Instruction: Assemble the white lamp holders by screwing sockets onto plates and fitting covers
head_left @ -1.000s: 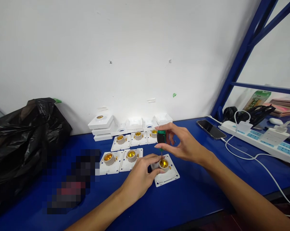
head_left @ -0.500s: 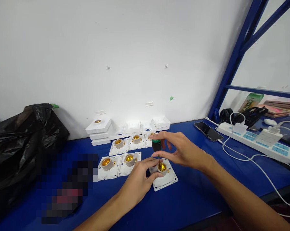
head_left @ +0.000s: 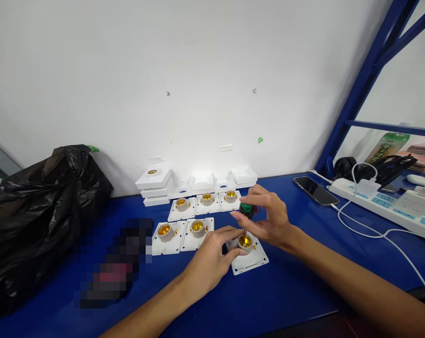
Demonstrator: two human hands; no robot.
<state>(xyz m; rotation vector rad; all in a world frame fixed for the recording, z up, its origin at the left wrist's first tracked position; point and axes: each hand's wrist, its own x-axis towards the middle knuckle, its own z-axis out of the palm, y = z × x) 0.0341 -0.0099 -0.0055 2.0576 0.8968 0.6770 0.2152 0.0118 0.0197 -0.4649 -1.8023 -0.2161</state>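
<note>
My left hand (head_left: 212, 253) grips a lamp socket (head_left: 249, 245) between thumb and fingers, steadying it on its white square base plate (head_left: 251, 265). The socket is round and whitish with a brass-coloured screw shell inside. My right hand (head_left: 270, 216) pinches the green and black handle of a screwdriver (head_left: 246, 210), held nearly upright. Its shaft reaches down into the socket; the tip itself is hard to make out. To the left and behind lie several similar plates with sockets, such as the nearest one (head_left: 197, 228).
White covers (head_left: 156, 180) are stacked against the wall, with more alongside. A black plastic bag (head_left: 50, 220) fills the left, near a pixelated dark object (head_left: 117, 267). At right lie a phone (head_left: 314, 190), a power strip (head_left: 381, 202) and loose white cables (head_left: 391, 232).
My view has turned slightly left, so everything sits further right. The screwdriver has gone from leaning left to more upright, and my right fingers have shifted on its handle. My left hand keeps its grip.
</note>
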